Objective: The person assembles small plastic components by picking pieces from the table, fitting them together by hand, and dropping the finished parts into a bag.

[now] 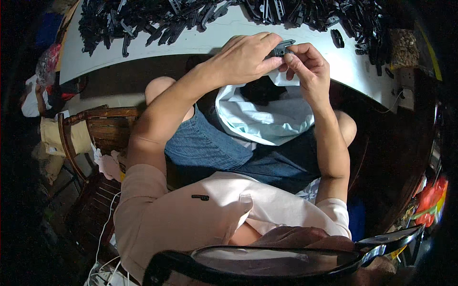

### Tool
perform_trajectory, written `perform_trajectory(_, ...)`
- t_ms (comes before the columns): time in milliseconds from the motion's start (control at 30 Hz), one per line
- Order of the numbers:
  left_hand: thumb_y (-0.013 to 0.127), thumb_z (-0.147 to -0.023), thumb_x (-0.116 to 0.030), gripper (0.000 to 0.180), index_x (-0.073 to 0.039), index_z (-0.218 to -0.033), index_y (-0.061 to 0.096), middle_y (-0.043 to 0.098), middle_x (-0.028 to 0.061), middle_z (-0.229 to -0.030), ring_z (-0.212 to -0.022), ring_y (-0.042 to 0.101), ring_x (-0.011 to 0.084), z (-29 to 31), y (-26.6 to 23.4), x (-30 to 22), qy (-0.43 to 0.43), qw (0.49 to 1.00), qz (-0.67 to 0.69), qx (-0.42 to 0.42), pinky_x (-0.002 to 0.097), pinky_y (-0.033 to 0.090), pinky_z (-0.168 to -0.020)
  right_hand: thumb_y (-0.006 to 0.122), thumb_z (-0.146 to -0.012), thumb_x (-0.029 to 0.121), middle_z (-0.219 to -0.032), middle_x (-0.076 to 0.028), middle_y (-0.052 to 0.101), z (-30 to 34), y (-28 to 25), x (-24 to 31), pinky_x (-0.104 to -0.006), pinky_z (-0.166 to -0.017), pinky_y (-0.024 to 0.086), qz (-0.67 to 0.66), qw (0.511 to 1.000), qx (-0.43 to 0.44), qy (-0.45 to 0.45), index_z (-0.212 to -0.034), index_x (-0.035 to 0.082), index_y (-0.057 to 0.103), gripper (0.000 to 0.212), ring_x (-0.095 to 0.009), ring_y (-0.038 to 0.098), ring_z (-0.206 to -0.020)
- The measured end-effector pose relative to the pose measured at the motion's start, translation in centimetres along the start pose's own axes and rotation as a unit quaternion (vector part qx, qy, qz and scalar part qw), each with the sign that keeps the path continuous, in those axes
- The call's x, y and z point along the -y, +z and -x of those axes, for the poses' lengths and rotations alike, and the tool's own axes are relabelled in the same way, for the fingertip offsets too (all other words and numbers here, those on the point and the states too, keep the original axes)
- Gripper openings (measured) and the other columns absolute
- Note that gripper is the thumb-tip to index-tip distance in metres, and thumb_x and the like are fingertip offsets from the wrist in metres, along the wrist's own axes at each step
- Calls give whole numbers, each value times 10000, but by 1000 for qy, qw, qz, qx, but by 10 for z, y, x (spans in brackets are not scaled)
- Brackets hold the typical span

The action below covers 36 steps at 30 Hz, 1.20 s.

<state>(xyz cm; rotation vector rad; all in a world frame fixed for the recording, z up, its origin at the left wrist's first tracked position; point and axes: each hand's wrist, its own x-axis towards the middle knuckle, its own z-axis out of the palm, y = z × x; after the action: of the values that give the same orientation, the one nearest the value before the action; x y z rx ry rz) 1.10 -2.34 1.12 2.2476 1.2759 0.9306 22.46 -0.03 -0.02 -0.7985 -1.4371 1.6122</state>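
Observation:
A small black plastic part (282, 47) is held between both hands over the near edge of the white table (198, 45). My left hand (245, 58) comes from the left, its thumb and fingers closed on one end of the part. At the other end, my right hand (309, 71) pinches it between thumb and fingers. The fingers cover some of the part, so its full shape cannot be made out. Under the hands, a white bag (267, 128) hangs between my knees, its mouth spread wide and its inside dark.
Heaps of black plastic parts (205, 16) lie along the table's far side. One loose part (337, 38) lies right of my right hand. At left stands a wooden chair (114, 126), with white cables (102, 229) below. A red plastic bag (431, 201) is at far right.

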Motion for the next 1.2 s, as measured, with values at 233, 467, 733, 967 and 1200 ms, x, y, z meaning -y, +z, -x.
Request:
perform_trajectory(233,692,-922,-260,276,-19,-1040,624,668,182,-863,-813,673,388,-3,-13,-12,-2,1000,14,27,465,516,-701,713,-985,148,-848,-30,701,-4,-19,9,-229,-651,493,65,997,-28,-6,-1032,21,670,142,-91,638,-740)
perform_trajectory(467,681,-873,-313,268,-57,-953,681,659,162,-719,-695,678,359,-1,0,-19,-2,993,26,113,464,509,-651,714,-965,381,-1069,-121,719,-28,-79,17,-367,-761,573,560,766,-289,-126,-1140,78,706,350,-215,712,-934)
perform_trajectory(733,703,-912,-491,491,-38,-1098,676,711,137,-910,-801,714,337,-6,8,1,-39,992,-106,48,443,570,-709,704,-936,325,-1188,-117,680,-33,-97,6,-468,-853,549,675,687,-268,-30,-1185,138,696,311,-337,676,-1050)
perform_trajectory(967,665,-953,-363,314,-92,-1111,692,667,136,-998,-878,703,360,-19,-6,42,-96,958,-243,-118,497,568,-729,686,-937,273,-1076,-137,709,-29,-82,9,-441,-823,531,601,764,-227,-67,-1154,102,694,276,-361,693,-966)
perform_trajectory(1200,717,-908,-277,232,-57,-973,683,673,137,-941,-860,695,353,-14,-9,40,-108,951,-268,-108,486,561,-726,692,-934,358,-1176,-103,654,-32,-66,11,-444,-856,550,665,716,-211,-41,-1135,171,741,278,-330,641,-1105)
